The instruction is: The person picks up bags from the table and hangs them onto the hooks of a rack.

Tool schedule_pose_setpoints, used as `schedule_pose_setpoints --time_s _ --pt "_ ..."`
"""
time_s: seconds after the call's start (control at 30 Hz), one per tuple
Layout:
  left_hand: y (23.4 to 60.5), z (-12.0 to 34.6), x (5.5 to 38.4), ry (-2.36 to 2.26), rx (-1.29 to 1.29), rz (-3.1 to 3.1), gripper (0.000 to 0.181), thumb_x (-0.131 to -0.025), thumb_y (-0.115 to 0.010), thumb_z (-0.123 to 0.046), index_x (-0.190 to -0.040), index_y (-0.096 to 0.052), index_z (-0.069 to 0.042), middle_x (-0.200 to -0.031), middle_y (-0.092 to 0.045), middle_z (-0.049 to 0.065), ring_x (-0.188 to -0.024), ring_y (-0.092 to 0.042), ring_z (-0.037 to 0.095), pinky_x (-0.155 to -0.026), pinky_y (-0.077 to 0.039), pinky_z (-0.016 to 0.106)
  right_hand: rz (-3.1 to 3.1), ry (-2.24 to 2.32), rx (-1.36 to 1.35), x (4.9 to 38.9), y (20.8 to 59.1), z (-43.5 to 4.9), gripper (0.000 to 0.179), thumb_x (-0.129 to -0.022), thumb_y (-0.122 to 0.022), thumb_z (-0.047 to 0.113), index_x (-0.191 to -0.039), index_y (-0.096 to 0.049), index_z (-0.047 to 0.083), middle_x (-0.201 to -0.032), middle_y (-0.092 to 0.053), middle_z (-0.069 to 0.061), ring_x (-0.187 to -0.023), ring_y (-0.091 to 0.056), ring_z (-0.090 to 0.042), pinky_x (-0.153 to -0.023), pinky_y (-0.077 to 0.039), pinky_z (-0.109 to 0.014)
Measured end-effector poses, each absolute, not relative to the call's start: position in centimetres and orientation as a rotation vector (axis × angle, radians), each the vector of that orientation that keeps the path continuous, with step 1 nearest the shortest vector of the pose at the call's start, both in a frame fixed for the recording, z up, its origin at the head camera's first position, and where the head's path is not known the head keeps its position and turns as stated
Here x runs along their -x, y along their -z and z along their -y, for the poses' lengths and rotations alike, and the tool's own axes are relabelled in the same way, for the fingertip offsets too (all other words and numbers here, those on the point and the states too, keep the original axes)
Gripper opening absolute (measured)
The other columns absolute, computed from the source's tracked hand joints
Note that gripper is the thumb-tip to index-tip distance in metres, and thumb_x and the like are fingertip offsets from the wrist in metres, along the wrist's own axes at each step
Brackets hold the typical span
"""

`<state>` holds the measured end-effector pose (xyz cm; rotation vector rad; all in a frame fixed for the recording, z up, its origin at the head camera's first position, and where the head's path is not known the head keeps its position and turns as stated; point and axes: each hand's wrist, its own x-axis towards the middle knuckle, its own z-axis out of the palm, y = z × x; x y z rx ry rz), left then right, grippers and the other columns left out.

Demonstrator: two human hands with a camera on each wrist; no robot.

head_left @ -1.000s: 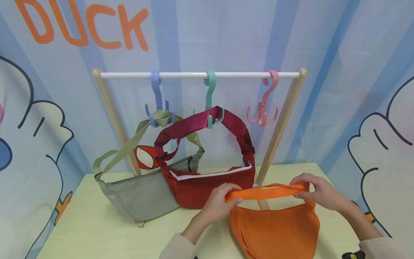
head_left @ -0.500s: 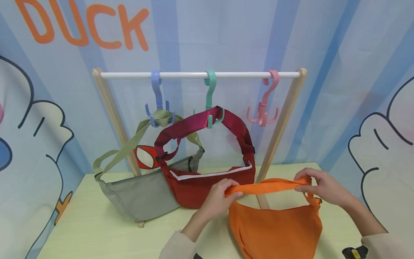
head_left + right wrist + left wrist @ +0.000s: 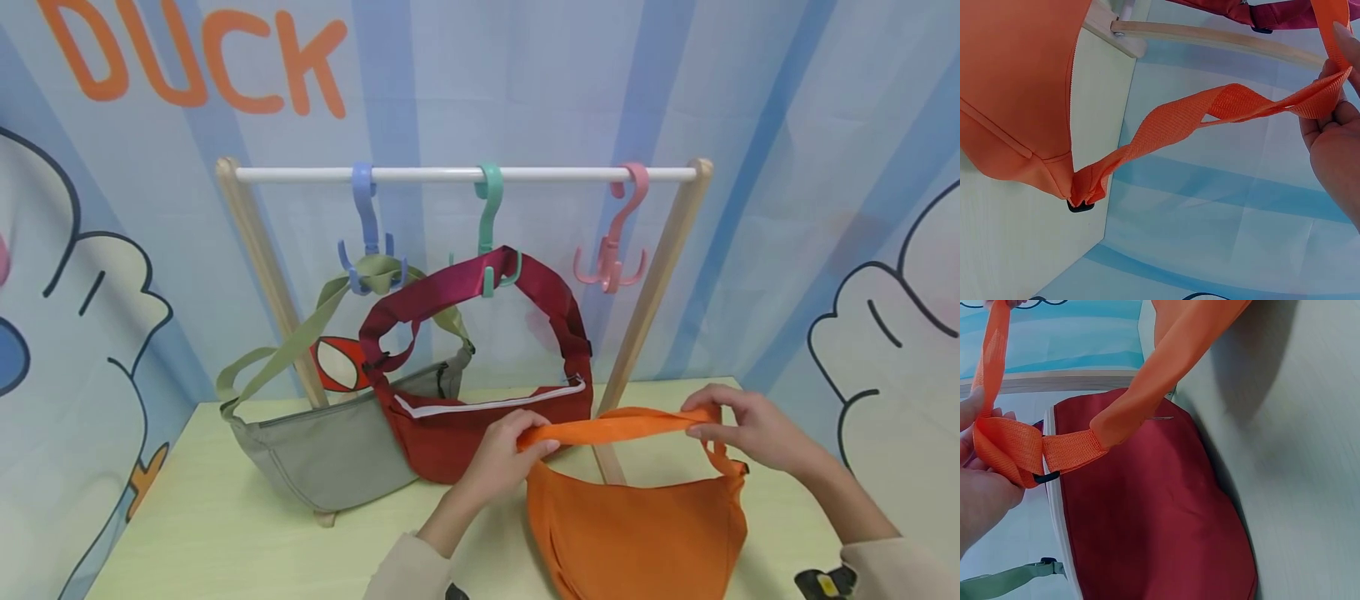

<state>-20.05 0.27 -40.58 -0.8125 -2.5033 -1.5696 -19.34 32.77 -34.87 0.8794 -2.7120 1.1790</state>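
Note:
An orange sling bag (image 3: 637, 533) stands at the table's front right, its strap (image 3: 615, 427) drawn up above it. My left hand (image 3: 495, 458) grips the strap's left end; in the left wrist view the webbing folds through a black buckle (image 3: 1047, 478) at my fingers. At the other end my right hand (image 3: 757, 429) pinches the strap between thumb and fingers. From there the webbing runs twisted down to another black buckle (image 3: 1080, 206) at the bag's corner, as the right wrist view shows. Just behind my left hand is a dark red bag (image 3: 480, 442).
A white rail (image 3: 427, 174) on wooden posts carries a blue hook (image 3: 364, 212), a green hook (image 3: 490, 200) and a pink hook (image 3: 624, 221). The red bag's strap hangs on the green hook. A grey bag (image 3: 322, 458) hangs by its green strap from the blue one.
My right hand has shifted slightly right and up, and the strap's right part has come away from the bag's corner, exposing the buckle. My left hand has moved a little left.

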Motion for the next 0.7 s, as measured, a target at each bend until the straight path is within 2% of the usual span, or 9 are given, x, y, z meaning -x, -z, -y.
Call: schedule_pose_setpoints --time_s 0.23,0.7 --pt "40.21 -0.22 20.00 1.601 0.790 2.519 0.017 -0.087 -0.062 -0.017 -0.101 -0.061 -0.006 -0.088 -0.057 -0.001 -0.078 -0.051 0.013 -0.069 -0.044 0.023 2.727 -1.103 -0.862 19.19 34.45 -32.88 0.017 -0.084 -0.064 0.006 -0.100 -0.061 0.012 -0.083 -0.058 -0.002 -0.074 -0.050 -0.011 -0.067 -0.043 -0.024" --pt "39.67 -0.30 20.09 1.635 0.792 2.495 0.017 -0.088 -0.062 -0.015 -0.103 -0.061 -0.008 -0.094 -0.058 0.001 -0.082 -0.051 0.014 -0.070 -0.044 0.024 2.723 -1.086 -0.835 19.39 34.32 -33.12 0.019 -0.084 -0.064 0.005 -0.102 -0.061 0.011 -0.082 -0.058 0.000 -0.074 -0.050 -0.010 -0.064 -0.044 -0.025"
